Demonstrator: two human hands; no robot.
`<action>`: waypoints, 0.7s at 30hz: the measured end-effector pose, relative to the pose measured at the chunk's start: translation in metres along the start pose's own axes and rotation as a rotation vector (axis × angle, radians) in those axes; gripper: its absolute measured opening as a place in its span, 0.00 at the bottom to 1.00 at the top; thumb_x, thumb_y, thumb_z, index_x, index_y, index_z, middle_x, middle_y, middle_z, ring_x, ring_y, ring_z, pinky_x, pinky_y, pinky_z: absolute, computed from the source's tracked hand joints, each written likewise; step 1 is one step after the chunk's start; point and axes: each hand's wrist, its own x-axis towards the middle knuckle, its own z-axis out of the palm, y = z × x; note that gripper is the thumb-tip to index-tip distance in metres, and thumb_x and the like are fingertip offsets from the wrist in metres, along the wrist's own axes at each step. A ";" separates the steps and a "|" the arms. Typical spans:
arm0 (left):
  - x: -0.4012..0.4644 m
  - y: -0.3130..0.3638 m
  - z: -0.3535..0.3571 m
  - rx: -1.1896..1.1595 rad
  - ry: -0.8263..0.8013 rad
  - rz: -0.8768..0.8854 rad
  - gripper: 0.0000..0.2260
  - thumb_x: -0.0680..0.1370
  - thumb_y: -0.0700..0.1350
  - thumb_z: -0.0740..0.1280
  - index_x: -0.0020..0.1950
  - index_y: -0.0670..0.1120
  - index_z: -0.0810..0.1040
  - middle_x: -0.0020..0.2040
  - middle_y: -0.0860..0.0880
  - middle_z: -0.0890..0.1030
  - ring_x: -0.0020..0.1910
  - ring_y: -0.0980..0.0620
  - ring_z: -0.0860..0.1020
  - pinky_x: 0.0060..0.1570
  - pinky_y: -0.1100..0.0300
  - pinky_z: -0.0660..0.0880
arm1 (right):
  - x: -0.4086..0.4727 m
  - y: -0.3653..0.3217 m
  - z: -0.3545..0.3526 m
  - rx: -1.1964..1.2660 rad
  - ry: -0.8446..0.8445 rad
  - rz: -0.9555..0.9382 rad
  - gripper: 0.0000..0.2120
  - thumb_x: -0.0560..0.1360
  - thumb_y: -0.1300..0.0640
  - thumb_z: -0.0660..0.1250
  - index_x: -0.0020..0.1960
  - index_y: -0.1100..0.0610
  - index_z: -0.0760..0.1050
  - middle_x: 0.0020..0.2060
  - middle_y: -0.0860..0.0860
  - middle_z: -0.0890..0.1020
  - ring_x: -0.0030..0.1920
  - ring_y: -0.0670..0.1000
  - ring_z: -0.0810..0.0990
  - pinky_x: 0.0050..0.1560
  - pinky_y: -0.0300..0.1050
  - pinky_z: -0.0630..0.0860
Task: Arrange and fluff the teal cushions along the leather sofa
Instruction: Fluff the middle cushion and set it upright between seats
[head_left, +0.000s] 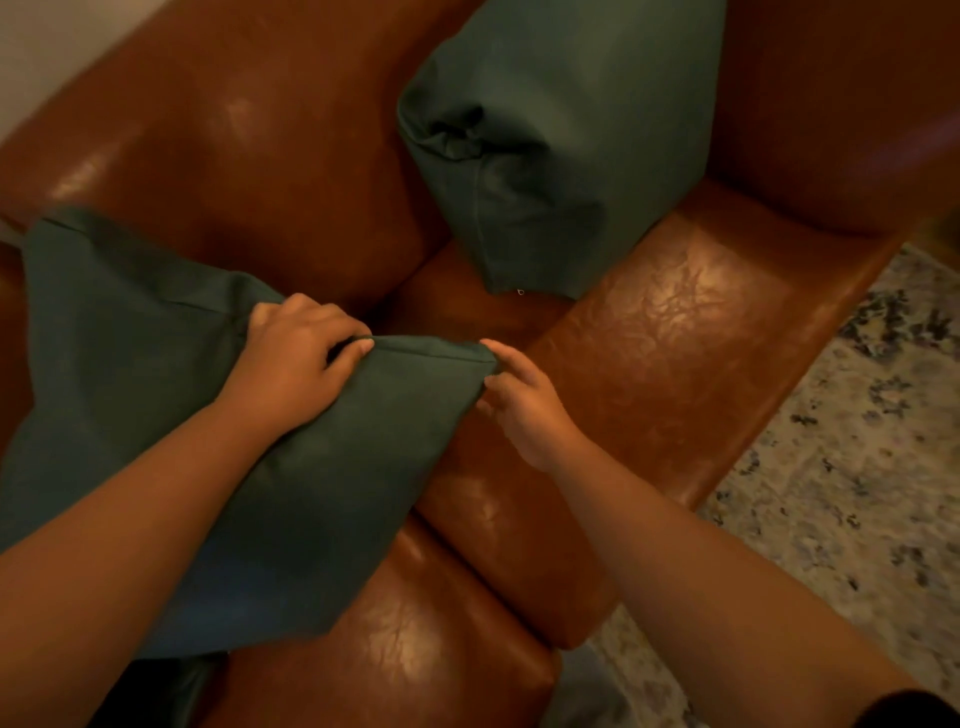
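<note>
I've got the near teal cushion lying across the seat of the leather sofa, toward its left end, top edge leaning on the backrest. My left hand is on the cushion's upper right edge w/ fingers curled over the seam, gripping the fabric. My right hand is at the cushion's right corner, thumb and forefinger pinching the tip; other fingers are blurred, can't tell how they lie. Second teal cushion stands upright farther along, propped in the angle btw backrest and seat, one corner crumpled inward, apart from the first. Past the sofa's front edge, at right, is a mottled pale rug.
</note>
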 end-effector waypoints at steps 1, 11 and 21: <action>-0.001 0.000 0.000 0.002 0.000 -0.003 0.18 0.75 0.57 0.55 0.49 0.51 0.81 0.45 0.53 0.81 0.47 0.46 0.75 0.47 0.50 0.62 | 0.003 -0.003 -0.004 -0.038 -0.060 0.006 0.13 0.78 0.68 0.59 0.58 0.55 0.73 0.52 0.51 0.78 0.54 0.51 0.77 0.52 0.45 0.74; 0.006 0.004 0.003 0.047 -0.004 0.006 0.15 0.76 0.55 0.58 0.49 0.50 0.82 0.45 0.51 0.82 0.47 0.44 0.75 0.46 0.51 0.62 | 0.021 0.008 -0.004 -0.468 0.255 -0.198 0.08 0.77 0.65 0.65 0.54 0.57 0.74 0.47 0.51 0.75 0.46 0.47 0.76 0.47 0.36 0.75; 0.004 0.028 -0.056 -0.071 0.338 0.025 0.10 0.80 0.49 0.61 0.47 0.49 0.80 0.43 0.51 0.81 0.44 0.44 0.74 0.44 0.54 0.62 | -0.012 -0.010 0.022 -0.804 0.337 -0.575 0.18 0.71 0.74 0.58 0.52 0.58 0.77 0.52 0.48 0.71 0.49 0.34 0.72 0.52 0.33 0.72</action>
